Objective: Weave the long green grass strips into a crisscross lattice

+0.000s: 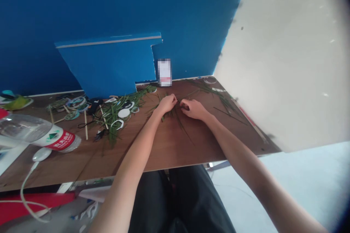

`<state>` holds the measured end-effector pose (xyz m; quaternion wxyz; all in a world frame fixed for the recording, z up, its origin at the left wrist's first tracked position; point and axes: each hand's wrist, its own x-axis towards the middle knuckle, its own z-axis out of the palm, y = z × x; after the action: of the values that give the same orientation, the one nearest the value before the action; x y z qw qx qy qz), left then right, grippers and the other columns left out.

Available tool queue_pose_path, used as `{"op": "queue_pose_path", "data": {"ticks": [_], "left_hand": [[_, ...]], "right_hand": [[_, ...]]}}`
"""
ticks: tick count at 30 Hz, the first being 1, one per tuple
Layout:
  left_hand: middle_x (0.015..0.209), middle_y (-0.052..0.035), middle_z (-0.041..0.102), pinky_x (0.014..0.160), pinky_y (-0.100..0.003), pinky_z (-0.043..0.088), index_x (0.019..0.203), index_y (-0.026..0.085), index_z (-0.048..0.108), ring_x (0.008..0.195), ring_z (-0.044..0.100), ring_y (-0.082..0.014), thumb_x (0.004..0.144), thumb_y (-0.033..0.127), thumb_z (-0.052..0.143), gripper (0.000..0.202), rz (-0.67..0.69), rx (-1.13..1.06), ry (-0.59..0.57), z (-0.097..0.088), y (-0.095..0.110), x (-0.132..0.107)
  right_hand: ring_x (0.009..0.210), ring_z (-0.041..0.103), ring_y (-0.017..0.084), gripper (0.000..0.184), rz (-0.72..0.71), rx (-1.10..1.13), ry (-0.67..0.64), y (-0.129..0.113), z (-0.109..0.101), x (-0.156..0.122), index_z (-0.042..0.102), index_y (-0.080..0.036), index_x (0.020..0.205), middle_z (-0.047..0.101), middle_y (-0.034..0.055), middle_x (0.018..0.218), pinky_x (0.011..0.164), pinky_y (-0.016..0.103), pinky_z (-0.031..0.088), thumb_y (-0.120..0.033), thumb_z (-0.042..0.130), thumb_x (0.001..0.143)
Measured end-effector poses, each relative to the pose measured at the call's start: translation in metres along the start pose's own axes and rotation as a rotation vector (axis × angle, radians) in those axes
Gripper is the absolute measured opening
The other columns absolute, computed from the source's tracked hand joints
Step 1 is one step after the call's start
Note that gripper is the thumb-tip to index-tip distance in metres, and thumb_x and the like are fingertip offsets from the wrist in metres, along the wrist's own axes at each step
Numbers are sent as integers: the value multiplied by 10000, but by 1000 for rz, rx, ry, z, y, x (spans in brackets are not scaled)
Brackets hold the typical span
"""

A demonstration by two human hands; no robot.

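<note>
My left hand [167, 104] is closed in a pinch over the brown table, with thin green leaf strips [182, 127] running out between and below my hands. My right hand [193, 108] sits just to the right, fingers curled together at the same strips. The two hands are a small gap apart. What lies right between the fingertips is small and partly hidden. More loose green strips [224, 99] lie to the right, and a larger tangled heap of strips [112, 116] to the left.
White paper rings and discs [124, 113] lie on the heap. Wooden sticks [85, 125] and a water bottle [41, 131] on its side are at left. A white cabled device [42, 154] lies near the front edge. A phone [164, 72] leans on the blue wall [191, 18]; a white panel [284, 58] borders the right.
</note>
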<state>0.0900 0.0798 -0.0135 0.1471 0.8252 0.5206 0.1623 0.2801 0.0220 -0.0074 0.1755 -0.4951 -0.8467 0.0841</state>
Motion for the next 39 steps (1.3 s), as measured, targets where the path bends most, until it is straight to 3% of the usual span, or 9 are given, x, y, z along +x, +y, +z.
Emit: {"op": "queue_pose_path", "data": {"ticks": [7, 12, 19, 26, 32, 39], "left_hand": [[860, -60, 684, 740, -277, 442, 1162, 167, 522, 807, 648, -195, 923, 207, 519, 242, -14, -94, 69, -1, -3, -1], [835, -56, 682, 752, -274, 451, 1108, 166, 590, 789, 645, -183, 912, 180, 512, 211, -6, -136, 60, -4, -3, -3], [784, -25, 668, 732, -261, 465, 1178, 184, 561, 706, 633, -157, 907, 180, 512, 276, -12, -180, 80, -7, -2, -8], [790, -47, 679, 675, -247, 482, 1062, 139, 646, 604, 615, -130, 920, 149, 446, 245, -14, -209, 54, -7, -2, -6], [865, -66, 695, 573, -210, 481, 1124, 133, 643, 597, 616, -115, 927, 168, 452, 277, -74, -290, 23, -5, -6, -5], [826, -72, 689, 559, -219, 488, 1109, 113, 655, 590, 620, -124, 921, 170, 463, 275, -74, -320, 21, -9, -3, -6]], "right_hand": [[769, 586, 199, 144, 128, -98, -25, 2, -2, 1, 632, -234, 893, 682, 36, 823, 623, 279, 339, -357, 597, 826], [783, 587, 197, 119, 133, -110, -37, 3, 0, 3, 638, -221, 811, 682, 45, 802, 633, 276, 343, -313, 566, 833], [763, 592, 189, 112, 61, -77, -25, 5, 0, 2, 646, -206, 810, 687, 46, 795, 626, 270, 335, -274, 562, 840], [741, 593, 182, 102, 39, -62, -25, 7, 1, 2, 640, -209, 813, 683, 39, 779, 618, 266, 326, -265, 561, 843], [778, 609, 195, 106, 53, -90, -21, 5, 1, 2, 647, -210, 848, 682, 45, 788, 630, 269, 330, -269, 560, 853], [753, 601, 198, 139, 105, -129, 33, 6, 7, 2, 640, -213, 874, 675, 50, 785, 600, 272, 317, -305, 537, 876]]}}
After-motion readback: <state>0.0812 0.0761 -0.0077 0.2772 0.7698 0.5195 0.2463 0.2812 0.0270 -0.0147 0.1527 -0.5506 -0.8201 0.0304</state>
